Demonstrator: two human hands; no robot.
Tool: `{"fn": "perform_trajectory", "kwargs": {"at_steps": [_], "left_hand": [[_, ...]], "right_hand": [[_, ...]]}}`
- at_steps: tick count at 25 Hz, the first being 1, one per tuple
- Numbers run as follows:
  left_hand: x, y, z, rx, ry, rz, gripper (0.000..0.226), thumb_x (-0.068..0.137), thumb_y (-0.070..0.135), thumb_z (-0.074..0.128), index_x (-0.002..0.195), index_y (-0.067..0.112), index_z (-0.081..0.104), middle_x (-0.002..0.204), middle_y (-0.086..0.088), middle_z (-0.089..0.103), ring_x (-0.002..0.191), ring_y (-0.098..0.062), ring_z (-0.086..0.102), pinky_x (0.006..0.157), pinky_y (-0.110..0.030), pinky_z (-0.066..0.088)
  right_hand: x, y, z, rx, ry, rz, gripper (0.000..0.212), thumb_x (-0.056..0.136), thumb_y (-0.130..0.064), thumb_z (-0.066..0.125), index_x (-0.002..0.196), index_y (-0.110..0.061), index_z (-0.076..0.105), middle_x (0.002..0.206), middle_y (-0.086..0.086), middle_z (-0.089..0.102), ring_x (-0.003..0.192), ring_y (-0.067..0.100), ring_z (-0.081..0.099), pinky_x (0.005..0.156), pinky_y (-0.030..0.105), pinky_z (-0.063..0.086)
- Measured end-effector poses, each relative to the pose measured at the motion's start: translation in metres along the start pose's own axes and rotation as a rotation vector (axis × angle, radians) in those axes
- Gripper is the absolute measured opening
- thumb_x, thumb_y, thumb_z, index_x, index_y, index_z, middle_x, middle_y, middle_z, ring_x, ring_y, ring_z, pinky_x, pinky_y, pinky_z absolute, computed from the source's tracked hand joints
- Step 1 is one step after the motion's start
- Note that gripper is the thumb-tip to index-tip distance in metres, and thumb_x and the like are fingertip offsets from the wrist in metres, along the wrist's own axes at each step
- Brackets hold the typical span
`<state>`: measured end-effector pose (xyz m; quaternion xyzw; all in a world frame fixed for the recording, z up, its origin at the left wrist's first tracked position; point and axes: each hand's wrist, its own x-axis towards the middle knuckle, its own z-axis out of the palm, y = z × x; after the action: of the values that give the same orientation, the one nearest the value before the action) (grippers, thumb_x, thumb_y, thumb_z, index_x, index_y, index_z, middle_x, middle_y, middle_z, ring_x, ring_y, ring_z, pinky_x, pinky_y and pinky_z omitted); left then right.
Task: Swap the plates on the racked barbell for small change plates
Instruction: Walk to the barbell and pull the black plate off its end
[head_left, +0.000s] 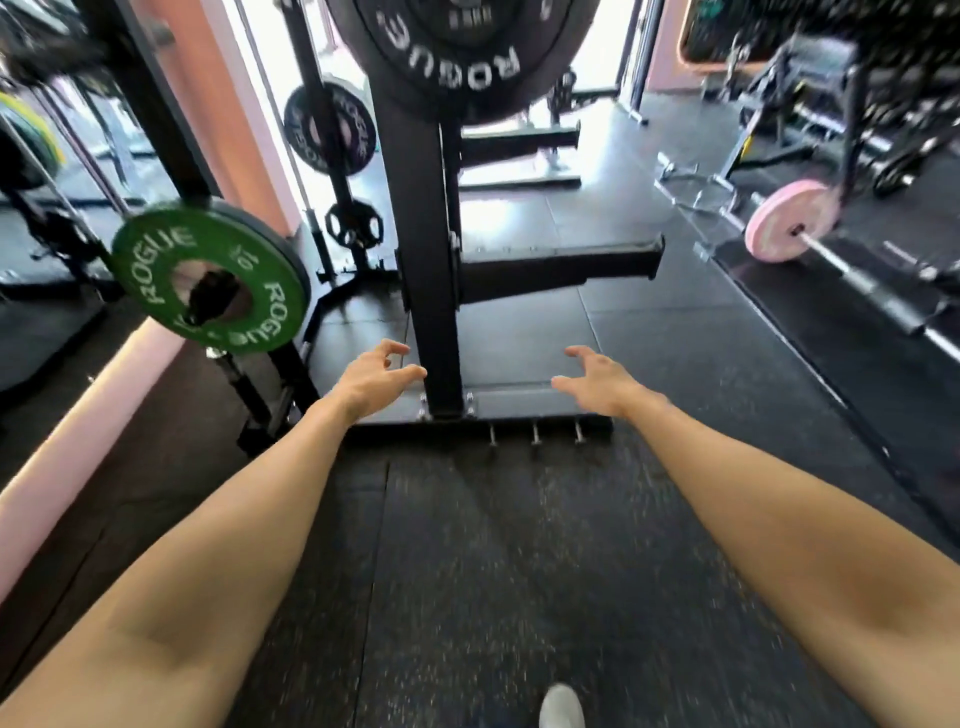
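Note:
A large black Rogue bumper plate (462, 52) hangs at the top of the view, in front of the black rack upright (423, 249). A small green Rogue 10 plate (208, 275) sits on a peg or bar end at the left. My left hand (374, 376) and my right hand (597, 382) reach forward on either side of the upright, low near its base. Both hands are empty with fingers spread. Neither touches a plate.
A horizontal black arm (561, 267) sticks out rightward from the upright. Short pegs (535, 441) line the rack's base. Another barbell with a pink plate (789, 218) lies on the floor at right. A mirror (62, 182) on the left reflects plates. My shoe (561, 706) shows below.

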<state>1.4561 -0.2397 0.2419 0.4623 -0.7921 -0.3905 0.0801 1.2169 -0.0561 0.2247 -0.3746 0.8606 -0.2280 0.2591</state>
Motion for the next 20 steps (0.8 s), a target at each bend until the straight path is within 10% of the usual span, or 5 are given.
{"fn": "perform_trajectory", "kwargs": {"at_steps": [20], "left_hand": [[0.105,0.270,-0.223,-0.049,0.441,0.529,0.041,0.091,0.039,0.060,0.128,0.021,0.054,0.115,-0.006,0.059,0.104,-0.022,0.055,0.087,-0.030,0.038]], "right_hand": [[0.082,-0.203,-0.288,0.076,0.499,-0.459,0.054,0.093,-0.031,0.059,0.143,-0.019,0.040,0.139,0.007,0.051,0.123,0.025,0.051,0.088,0.026,0.038]]}}
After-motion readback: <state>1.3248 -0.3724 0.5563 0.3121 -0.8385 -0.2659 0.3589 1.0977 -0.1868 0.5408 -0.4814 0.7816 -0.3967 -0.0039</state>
